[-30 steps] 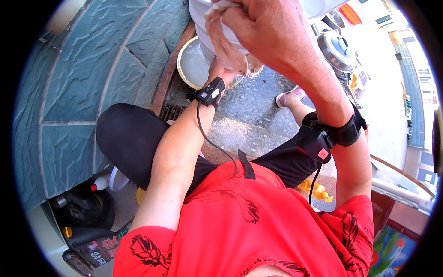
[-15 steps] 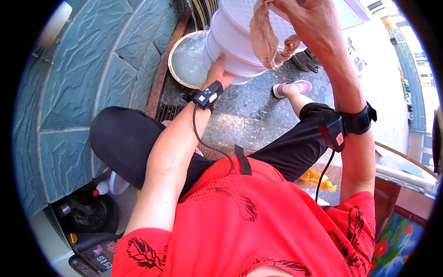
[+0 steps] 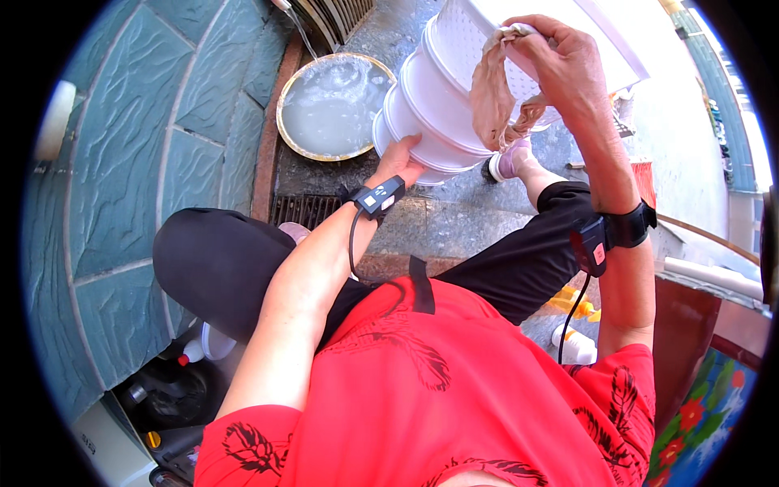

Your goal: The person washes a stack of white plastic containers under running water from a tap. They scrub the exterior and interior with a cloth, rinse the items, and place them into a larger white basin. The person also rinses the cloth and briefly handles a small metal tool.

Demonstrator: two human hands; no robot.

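Observation:
A large white plastic tiered piece (image 3: 442,97), with rounded ridges and a perforated panel, is held tilted above the wet floor. My left hand (image 3: 398,162) grips its lower end, thumb on the near side and the other fingers partly hidden behind it. Over its right side my right hand (image 3: 560,61) is raised, closed on a limp beige cloth (image 3: 492,97) that hangs in a loop against the plastic. Left of the piece stands a round basin (image 3: 280,122) with a yellowish rim, holding cloudy, foamy water. A thin stream of water (image 3: 304,36) falls into it.
A blue-green stone-tiled wall (image 3: 122,187) rises close on my left. A floor drain grate (image 3: 308,209) lies below the basin. Near my right leg are a yellow bottle (image 3: 568,302) and a white bottle (image 3: 574,345). A red-bristled brush (image 3: 643,180) shows beyond my right forearm.
The white piece has shifted right and slightly down with my left hand, uncovering more of the basin. My right hand and the cloth have moved a little right and down.

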